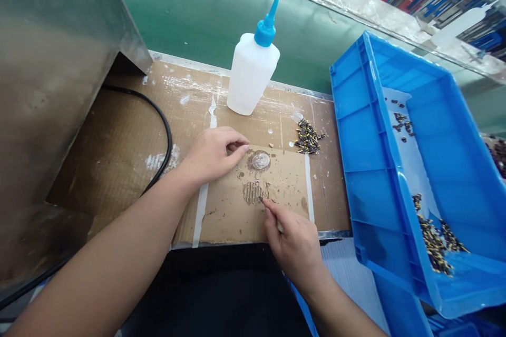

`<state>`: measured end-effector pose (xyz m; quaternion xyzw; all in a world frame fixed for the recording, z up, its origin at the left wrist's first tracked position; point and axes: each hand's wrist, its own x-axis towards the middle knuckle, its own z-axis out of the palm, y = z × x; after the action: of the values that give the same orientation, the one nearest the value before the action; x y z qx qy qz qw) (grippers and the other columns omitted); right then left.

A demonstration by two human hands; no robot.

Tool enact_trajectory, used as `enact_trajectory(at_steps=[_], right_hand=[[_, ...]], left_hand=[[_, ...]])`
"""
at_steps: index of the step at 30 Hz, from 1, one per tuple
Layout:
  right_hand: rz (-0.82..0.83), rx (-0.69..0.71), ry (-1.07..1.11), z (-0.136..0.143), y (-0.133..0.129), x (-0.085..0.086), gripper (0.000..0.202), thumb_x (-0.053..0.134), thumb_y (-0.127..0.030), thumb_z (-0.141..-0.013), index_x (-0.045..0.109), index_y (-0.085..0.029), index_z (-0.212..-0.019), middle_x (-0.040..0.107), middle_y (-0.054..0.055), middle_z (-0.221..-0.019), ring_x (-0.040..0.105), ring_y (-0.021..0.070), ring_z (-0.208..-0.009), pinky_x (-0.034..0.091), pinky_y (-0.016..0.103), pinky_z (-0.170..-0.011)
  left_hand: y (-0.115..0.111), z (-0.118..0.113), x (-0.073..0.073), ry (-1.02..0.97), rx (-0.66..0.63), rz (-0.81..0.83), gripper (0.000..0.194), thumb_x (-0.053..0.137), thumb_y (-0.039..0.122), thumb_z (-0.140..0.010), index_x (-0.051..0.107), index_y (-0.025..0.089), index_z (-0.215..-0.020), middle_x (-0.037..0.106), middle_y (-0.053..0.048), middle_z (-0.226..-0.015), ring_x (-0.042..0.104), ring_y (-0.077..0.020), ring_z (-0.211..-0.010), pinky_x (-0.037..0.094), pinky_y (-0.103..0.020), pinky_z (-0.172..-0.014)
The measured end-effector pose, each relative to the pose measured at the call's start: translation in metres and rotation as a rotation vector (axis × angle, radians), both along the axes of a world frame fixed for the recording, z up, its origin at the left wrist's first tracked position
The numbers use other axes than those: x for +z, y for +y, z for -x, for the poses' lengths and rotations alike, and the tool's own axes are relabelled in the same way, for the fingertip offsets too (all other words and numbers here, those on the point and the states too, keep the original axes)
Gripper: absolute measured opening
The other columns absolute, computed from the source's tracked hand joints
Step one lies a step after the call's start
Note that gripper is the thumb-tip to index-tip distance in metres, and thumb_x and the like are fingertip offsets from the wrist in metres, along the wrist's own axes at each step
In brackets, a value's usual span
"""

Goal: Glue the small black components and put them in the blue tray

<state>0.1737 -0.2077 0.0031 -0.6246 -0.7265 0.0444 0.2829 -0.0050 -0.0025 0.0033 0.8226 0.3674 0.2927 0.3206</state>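
My right hand (290,234) pinches a small dark-tipped piece (261,199), whose kind I cannot make out; a pale bit shows among the curled fingers. Its tip meets a patch of wet, ridged glue-like lines (252,193) on a cardboard sheet (227,213). Thumb and fingertips of my left hand (217,154) are closed together just left of a clear, glossy blob (261,161). Whatever the left fingertips may hold is hidden or too small to name. Beyond the blob, to the right, lies a pile of small dark parts with yellow bits (308,138).
A white squeeze bottle with a blue nozzle (251,73) stands upright behind my left hand. On the right, a tilted blue bin (367,168) contains more dark-and-yellow parts (432,245). A black cable (168,131) curves along the left, beside a metal housing (59,89).
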Motion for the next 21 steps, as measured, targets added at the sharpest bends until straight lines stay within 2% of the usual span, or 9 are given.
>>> enact_trajectory(at_steps=[4,7,10,16,21], right_hand=[[0.063,0.115,-0.048,-0.001,-0.009,0.008,0.022,0.057,-0.011,-0.109,0.069,-0.01,-0.128,0.078,0.008,-0.088,0.073,0.02,-0.071,0.06,0.033,-0.068],[0.127,0.219,-0.046,-0.008,-0.009,0.015,0.023,0.056,-0.012,-0.11,0.068,-0.009,-0.13,0.075,0.008,-0.087,0.07,0.0201,-0.074,0.06,0.033,-0.07],[0.16,0.244,0.001,-0.016,-0.006,0.023,0.023,0.055,-0.013,-0.111,0.069,-0.012,-0.13,0.073,0.007,-0.088,0.069,0.0195,-0.077,0.059,0.033,-0.071],[0.129,0.148,0.107,-0.023,-0.002,0.025,0.026,0.06,-0.012,-0.107,0.07,-0.02,-0.13,0.073,0.004,-0.091,0.067,0.0177,-0.077,0.057,0.031,-0.07],[0.108,-0.1,0.337,-0.022,0.002,0.012,0.018,0.065,-0.021,-0.105,0.076,-0.024,-0.119,0.078,0.003,-0.091,0.075,0.0186,-0.078,0.06,0.03,-0.071]], left_hand=[[0.0,0.0,0.001,0.002,0.002,0.002,0.016,0.068,0.028,-0.096,0.082,0.02,-0.099,0.082,-0.004,-0.098,0.074,-0.0192,-0.085,0.055,-0.034,-0.08],[-0.001,-0.001,0.001,0.011,0.004,0.009,0.017,0.068,0.028,-0.096,0.082,0.021,-0.1,0.082,-0.004,-0.1,0.074,-0.0196,-0.086,0.055,-0.035,-0.08],[-0.001,-0.001,0.002,0.012,0.0,0.014,0.017,0.068,0.029,-0.096,0.082,0.021,-0.1,0.082,-0.003,-0.099,0.074,-0.0194,-0.086,0.055,-0.035,-0.081],[-0.001,0.0,0.002,0.014,0.0,0.021,0.018,0.067,0.029,-0.096,0.082,0.021,-0.099,0.082,-0.003,-0.099,0.074,-0.0195,-0.086,0.056,-0.035,-0.081],[-0.001,0.0,0.002,0.017,0.003,0.016,0.018,0.066,0.03,-0.096,0.081,0.021,-0.099,0.083,-0.004,-0.101,0.074,-0.0204,-0.087,0.057,-0.036,-0.081]])
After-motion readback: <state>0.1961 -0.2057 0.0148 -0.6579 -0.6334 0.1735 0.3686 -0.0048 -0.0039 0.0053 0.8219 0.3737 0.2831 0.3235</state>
